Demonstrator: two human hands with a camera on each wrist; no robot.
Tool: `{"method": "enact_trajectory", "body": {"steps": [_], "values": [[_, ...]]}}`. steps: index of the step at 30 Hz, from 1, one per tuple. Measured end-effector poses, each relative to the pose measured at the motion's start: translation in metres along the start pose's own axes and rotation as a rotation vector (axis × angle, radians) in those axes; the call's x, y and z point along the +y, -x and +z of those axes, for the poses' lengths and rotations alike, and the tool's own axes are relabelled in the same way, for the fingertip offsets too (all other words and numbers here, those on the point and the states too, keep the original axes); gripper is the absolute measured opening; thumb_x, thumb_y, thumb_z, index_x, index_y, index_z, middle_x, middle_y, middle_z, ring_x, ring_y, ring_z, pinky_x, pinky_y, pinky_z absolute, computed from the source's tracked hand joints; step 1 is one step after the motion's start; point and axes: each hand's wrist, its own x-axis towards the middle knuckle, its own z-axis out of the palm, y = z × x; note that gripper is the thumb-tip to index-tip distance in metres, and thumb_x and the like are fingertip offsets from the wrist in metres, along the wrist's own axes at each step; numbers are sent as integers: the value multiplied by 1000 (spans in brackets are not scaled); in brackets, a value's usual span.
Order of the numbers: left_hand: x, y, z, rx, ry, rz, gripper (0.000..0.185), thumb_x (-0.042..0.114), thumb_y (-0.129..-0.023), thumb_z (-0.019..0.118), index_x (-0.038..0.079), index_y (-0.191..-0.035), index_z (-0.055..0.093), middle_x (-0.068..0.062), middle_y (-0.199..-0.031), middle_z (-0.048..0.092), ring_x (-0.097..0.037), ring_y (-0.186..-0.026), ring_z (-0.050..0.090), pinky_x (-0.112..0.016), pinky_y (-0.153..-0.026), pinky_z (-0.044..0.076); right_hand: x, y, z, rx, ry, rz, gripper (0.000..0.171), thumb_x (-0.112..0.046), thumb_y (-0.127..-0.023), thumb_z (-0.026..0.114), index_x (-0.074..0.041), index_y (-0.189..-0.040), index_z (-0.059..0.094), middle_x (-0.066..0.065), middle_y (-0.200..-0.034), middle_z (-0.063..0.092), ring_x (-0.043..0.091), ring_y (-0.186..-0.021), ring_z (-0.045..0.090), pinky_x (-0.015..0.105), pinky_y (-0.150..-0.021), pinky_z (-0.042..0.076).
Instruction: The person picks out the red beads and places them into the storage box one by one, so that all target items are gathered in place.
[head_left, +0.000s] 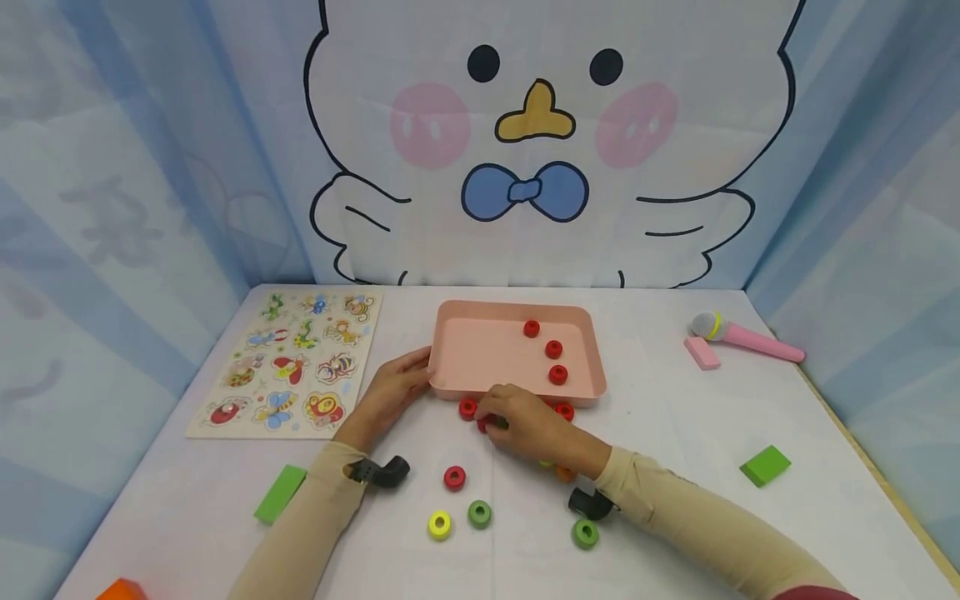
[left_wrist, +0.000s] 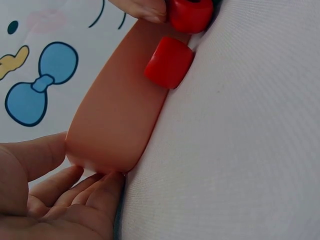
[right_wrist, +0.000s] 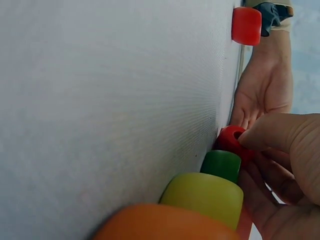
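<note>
A pink tray [head_left: 480, 354] stands mid-table with three red rings [head_left: 553, 349] inside. My left hand [head_left: 420, 375] rests against its front-left corner, thumb on the side wall and fingers relaxed [left_wrist: 95, 187]. My right hand [head_left: 489, 422] is just in front of the tray and pinches a red ring [right_wrist: 231, 141] that lies on the cloth. Another red ring [left_wrist: 169, 62] lies against the tray's front wall beside it. Under my right palm sit a green ring [right_wrist: 221, 165], a yellow-green ring [right_wrist: 202, 197] and an orange one [right_wrist: 160, 222].
Loose rings lie nearer me: red [head_left: 454, 477], yellow [head_left: 439, 524], green [head_left: 479, 513] and green [head_left: 585, 533]. An insect puzzle board [head_left: 296, 362] is at the left. Green blocks [head_left: 280, 493] [head_left: 765, 464], a pink toy microphone [head_left: 742, 336] and a pink block [head_left: 702, 352] lie around.
</note>
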Motion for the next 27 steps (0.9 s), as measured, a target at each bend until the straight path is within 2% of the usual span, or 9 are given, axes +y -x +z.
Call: {"method": "enact_trajectory", "body": {"steps": [4,8,13,15,21,23,27], "values": [[0,1,0,2,-6,-11,53,-1,-98,52,-1,-149,38,-17,-152,38,-27,-137,40,-35,-110,38,-1,3,-7,9,-81,20,19,-7,-88,73,-12,-106,73,-7,-101,63,11,-91,56,24,-82,54],[1,1,0,0,13,-6,53,-2,-98,52,-3,-149,37,-19,-152,38,-29,-137,40,-35,-110,38,5,0,-24,61,-209,68,19,-7,-87,73,-11,-106,73,-6,-102,64,14,-92,60,28,-83,56],[1,0,0,-8,28,3,53,-5,-98,50,-5,-149,34,-21,-152,36,-30,-138,38,-36,-110,37,27,-11,-49,139,-330,169,19,-2,-86,71,-6,-104,73,0,-100,69,18,-93,67,31,-84,57],[1,0,0,-7,18,4,53,-4,-98,50,-5,-149,34,-22,-152,36,-30,-138,38,-36,-111,36,39,-16,-55,146,-332,230,18,-3,-86,72,-7,-104,75,1,-99,71,18,-91,66,30,-80,58],[-1,0,-1,-1,18,1,53,-5,-98,49,-6,-149,35,-23,-151,36,-32,-137,38,-37,-111,36,68,-32,-56,58,-323,423,20,-12,-85,74,-11,-105,77,1,-100,69,21,-90,58,29,-75,53],[-1,0,-1,-2,8,-2,53,-5,-98,50,-5,-149,35,-22,-151,36,-31,-137,38,-37,-111,36,73,-35,-55,22,-326,454,21,-13,-86,74,-11,-106,76,1,-101,68,22,-92,57,29,-76,52],[-1,0,-1,-3,5,4,53,-5,-98,50,-5,-149,35,-22,-151,36,-31,-137,38,-38,-111,36,78,-39,-52,-18,-326,472,21,-15,-86,74,-12,-106,77,-1,-99,69,23,-86,56,29,-68,49]]}}
